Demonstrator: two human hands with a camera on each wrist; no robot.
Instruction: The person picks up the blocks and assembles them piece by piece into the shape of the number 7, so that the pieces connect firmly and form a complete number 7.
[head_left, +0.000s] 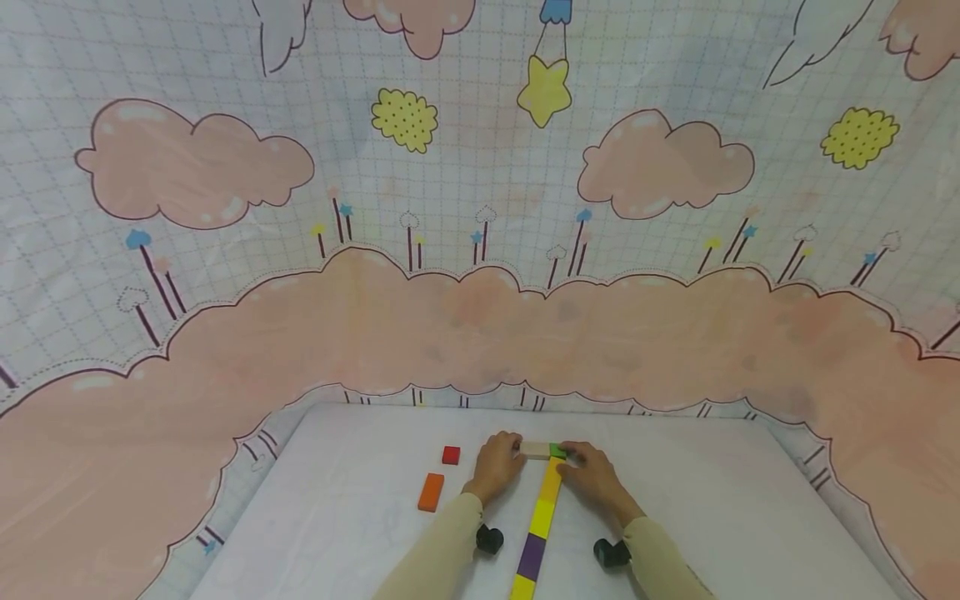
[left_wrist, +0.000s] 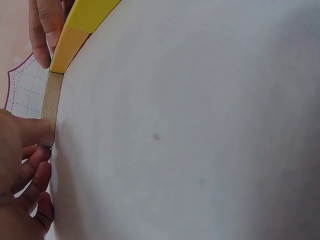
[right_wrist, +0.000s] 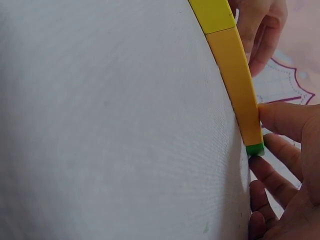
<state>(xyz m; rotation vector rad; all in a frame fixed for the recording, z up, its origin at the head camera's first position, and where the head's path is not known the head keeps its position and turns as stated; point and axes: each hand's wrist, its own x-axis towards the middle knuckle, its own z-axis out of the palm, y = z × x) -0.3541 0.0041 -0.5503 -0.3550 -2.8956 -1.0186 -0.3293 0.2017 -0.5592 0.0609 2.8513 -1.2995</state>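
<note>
A plain wooden block (head_left: 536, 451) lies crosswise at the far end of a row of coloured blocks, touching a small green block (head_left: 557, 450). My left hand (head_left: 498, 465) grips the wooden block's left end, with the thumb (left_wrist: 37, 131) on its side. At the other end, my right hand (head_left: 597, 482) touches the green block with its fingertips. Its thumb (right_wrist: 282, 116) rests along the side of the light orange block (right_wrist: 235, 82). Toward me the row continues with a yellow block (head_left: 542, 518), a purple block (head_left: 531, 557) and another yellow block (head_left: 522, 588).
Left of my left hand, a red block (head_left: 451, 455) and an orange block (head_left: 431, 492) lie apart on the white tabletop (head_left: 337, 517). Behind the table hangs a patterned cloth (head_left: 465, 325) with clouds. Dark round gadgets (head_left: 490, 540) sit at both wrists.
</note>
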